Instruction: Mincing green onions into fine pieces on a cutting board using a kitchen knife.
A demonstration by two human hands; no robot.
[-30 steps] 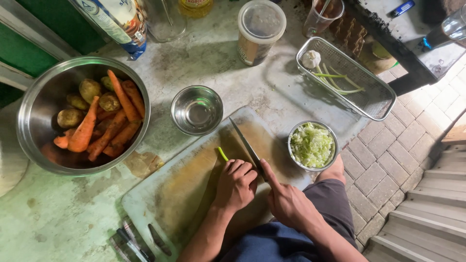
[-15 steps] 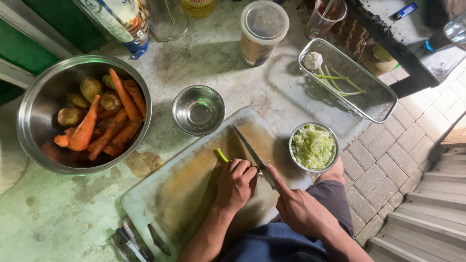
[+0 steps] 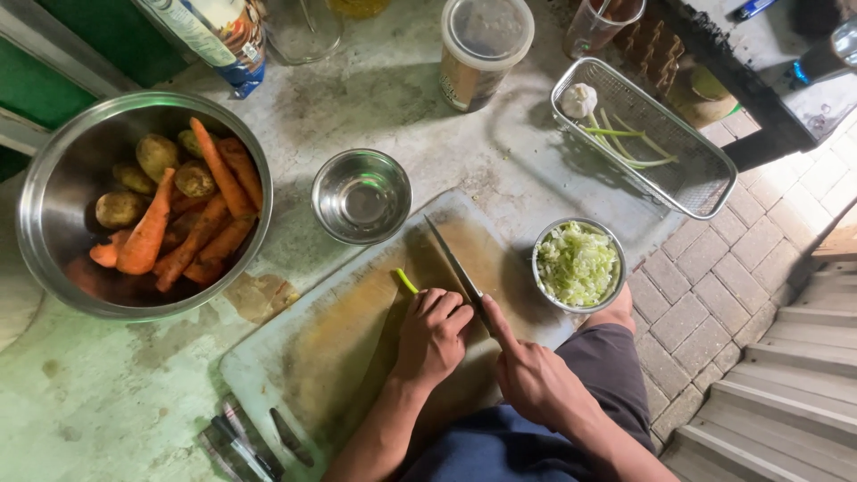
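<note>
Head view: left hand [image 3: 433, 335] curled, grip closed pinning a green stalk [image 3: 406, 281] on the cutting board [image 3: 330, 357], mid desk. Right hand [image 3: 536, 379] grip closed on the knife [image 3: 457, 268], blade just right of the stalk. Stalk looks light, soft, bendy, probably slick; best held near the cut end. Bowl of chopped greens [image 3: 578, 265] right, carrot bowl [image 3: 147, 205] far left.

Orange carrots [image 3: 192, 223] and brown potatoes [image 3: 143, 174] fill the silver steel bowl [image 3: 54, 259]; right of it, pale-green chopped stalks [image 3: 578, 265] and a stained tan cutting board [image 3: 348, 330].
</note>
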